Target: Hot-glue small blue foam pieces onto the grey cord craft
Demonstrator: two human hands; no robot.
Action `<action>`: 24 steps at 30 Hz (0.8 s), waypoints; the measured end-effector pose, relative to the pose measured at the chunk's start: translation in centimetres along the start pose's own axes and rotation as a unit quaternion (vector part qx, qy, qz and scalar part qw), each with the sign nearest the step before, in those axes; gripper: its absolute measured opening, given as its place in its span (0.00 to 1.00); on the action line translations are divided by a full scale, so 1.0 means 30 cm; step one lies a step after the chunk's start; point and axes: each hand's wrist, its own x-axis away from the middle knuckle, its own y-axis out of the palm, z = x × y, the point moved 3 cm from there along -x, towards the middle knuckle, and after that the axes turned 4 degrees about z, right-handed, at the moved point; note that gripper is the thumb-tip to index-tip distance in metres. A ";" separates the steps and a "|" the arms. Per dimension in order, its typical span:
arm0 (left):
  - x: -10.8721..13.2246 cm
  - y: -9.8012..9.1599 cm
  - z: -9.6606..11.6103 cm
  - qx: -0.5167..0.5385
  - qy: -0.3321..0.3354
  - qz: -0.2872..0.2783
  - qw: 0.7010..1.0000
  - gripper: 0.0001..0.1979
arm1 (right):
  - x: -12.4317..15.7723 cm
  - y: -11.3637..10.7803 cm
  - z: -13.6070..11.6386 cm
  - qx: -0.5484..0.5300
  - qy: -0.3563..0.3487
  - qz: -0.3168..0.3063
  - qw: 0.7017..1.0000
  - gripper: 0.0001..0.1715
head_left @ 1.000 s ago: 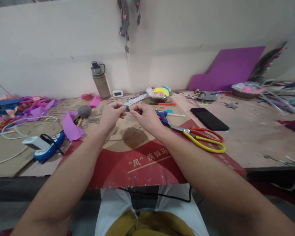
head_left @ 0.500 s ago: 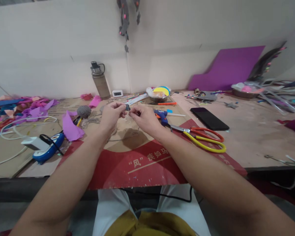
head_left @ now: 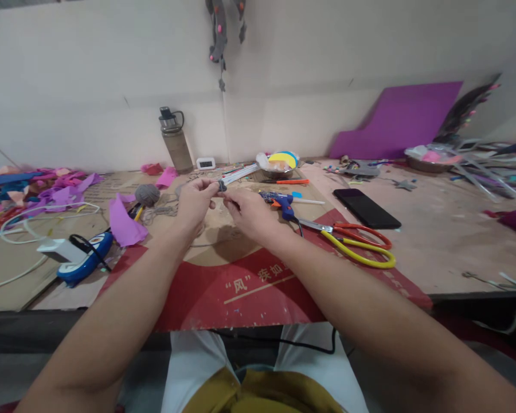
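My left hand (head_left: 193,203) pinches a small dark grey piece (head_left: 222,186) between thumb and fingertips, above the cardboard sheet (head_left: 215,258). It looks like felt, but it is too small to make out its shape. Close on its right is my right hand (head_left: 251,212), fingers pressed together near the piece's lower edge; what they hold, if anything, is hidden. Just beyond the right hand lies a blue glue gun (head_left: 286,206) with a white glue stick. Scissors (head_left: 356,241) with a red and a yellow handle rest to its right.
A phone (head_left: 365,207) lies at right. Along the wall stand a bottle (head_left: 176,143), a small white clock (head_left: 205,164) and a foil bowl (head_left: 276,172). Grey yarn (head_left: 147,195), purple felt (head_left: 126,221), a blue power strip (head_left: 86,258) and cables spread over the left side.
My right hand has turned and shifted slightly left, its fingers drawn together and lower at the grey piece. More of the glue gun shows. My left hand stays nearly in place.
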 end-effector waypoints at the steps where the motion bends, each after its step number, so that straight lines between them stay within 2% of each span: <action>1: 0.000 0.001 -0.003 0.010 -0.009 0.003 1.000 0.03 | 0.003 0.007 0.000 0.020 0.007 -0.012 1.000 0.14; 5: 0.000 0.010 -0.017 0.054 -0.053 -0.002 0.997 0.03 | 0.010 0.019 -0.002 0.065 0.029 -0.048 0.996 0.16; 9: 0.000 0.013 -0.022 0.072 -0.047 -0.026 0.996 0.03 | 0.003 -0.005 -0.002 0.037 0.031 -0.059 0.997 0.17; 12: 0.002 0.014 -0.020 0.072 -0.038 -0.033 0.996 0.04 | -0.005 -0.039 0.012 0.009 0.051 0.018 0.998 0.16; 15: 0.008 0.021 -0.018 0.063 -0.051 -0.047 0.996 0.04 | -0.008 -0.059 0.029 -0.025 0.062 0.098 0.993 0.09; 20: 0.003 0.022 -0.023 0.067 -0.075 -0.064 0.993 0.04 | -0.028 -0.080 0.056 -0.061 0.074 0.111 0.989 0.04; 24: -0.025 -0.003 -0.033 0.077 -0.080 -0.043 0.993 0.05 | -0.034 -0.160 0.109 -0.071 0.125 0.149 0.978 0.08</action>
